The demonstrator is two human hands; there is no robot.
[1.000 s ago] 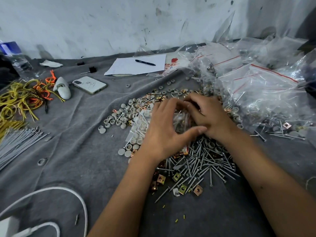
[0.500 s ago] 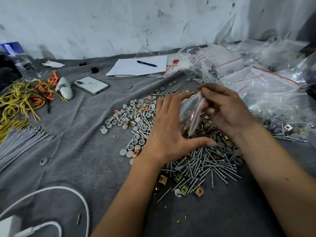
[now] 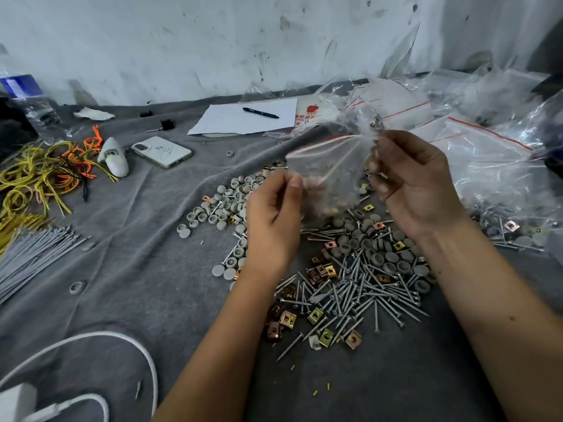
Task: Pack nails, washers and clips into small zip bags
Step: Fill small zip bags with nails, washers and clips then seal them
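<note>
1. Left hand [image 3: 274, 220]: raised above the worktop [image 3: 146, 269], thumb and fingers pinching the left edge of a small zip bag [image 3: 327, 175].
2. Right hand [image 3: 417, 184]: raised at about the same height, fingers curled, gripping the right edge of the same bag near its red seal strip.
3. Small zip bag: clear plastic, held in the air between both hands, above the heaps of loose parts. Brass-coloured pieces sit in its lower part; the exact contents are blurred.
4. Nails [image 3: 356, 296]: a loose silver heap on the grey cloth covering the worktop, below and between the forearms.
5. Washers [image 3: 231, 202]: round grey pieces scattered in a band to the left of the left hand, with more mixed in beside the nails under the right wrist.
6. Clips [image 3: 288, 319]: small square brass and copper-coloured pieces along the near-left edge of the nail heap, a few more among the washers.
7. Pile of zip bags [image 3: 475, 147]: clear bags with red strips, heaped at the far right.
8. Other items: phone [image 3: 161, 151] face down at far left-centre; pen [image 3: 260, 113] lying on a paper sheet [image 3: 231, 123]; yellow and orange wires [image 3: 39, 175] at left; grey cable ties [image 3: 30, 257] bundled below them; white cable [image 3: 91, 339] at the near-left corner.
</note>
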